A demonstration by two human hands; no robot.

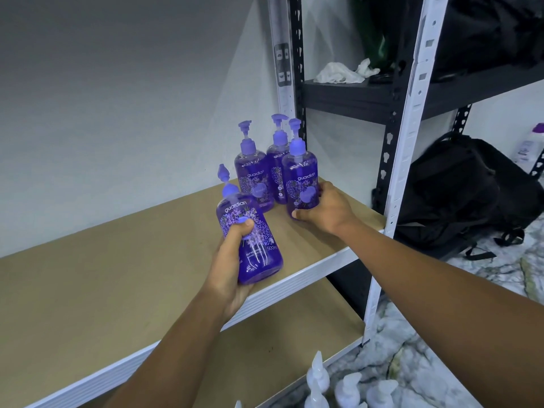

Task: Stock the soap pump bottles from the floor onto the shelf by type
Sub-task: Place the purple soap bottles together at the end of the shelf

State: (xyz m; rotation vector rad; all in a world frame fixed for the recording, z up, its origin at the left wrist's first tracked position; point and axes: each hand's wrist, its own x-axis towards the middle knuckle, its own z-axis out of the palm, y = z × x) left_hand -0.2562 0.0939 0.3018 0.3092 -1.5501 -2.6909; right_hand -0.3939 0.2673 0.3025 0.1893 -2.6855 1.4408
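Partly, the floor stock is cut off: the white pump bottles (347, 387) below the right forearm run out at the bottom edge, so only pumps and shoulders show and their number cannot be told. A pale bottle (530, 145) far to the right of the right hand (326, 209) is clipped by the frame edge and its label is unreadable. The fourth purple bottle (276, 160) is largely hidden behind its neighbours, showing only its pump and a strip of body. The left hand (232, 260) grips the tilted purple bottle (265, 254) round its body, thumb across the label, with the pump leaning away to the left and the base held above the front lip of the shelf board (117, 275). The right hand is curled round the upright purple bottle (300, 178), thumb at its base; that bottle stands on the board. The third purple bottle (253, 175) stands just beyond and left of that hand; whether it touches the gripped bottle cannot be told. A black backpack (459, 189) lies well right of the right hand.
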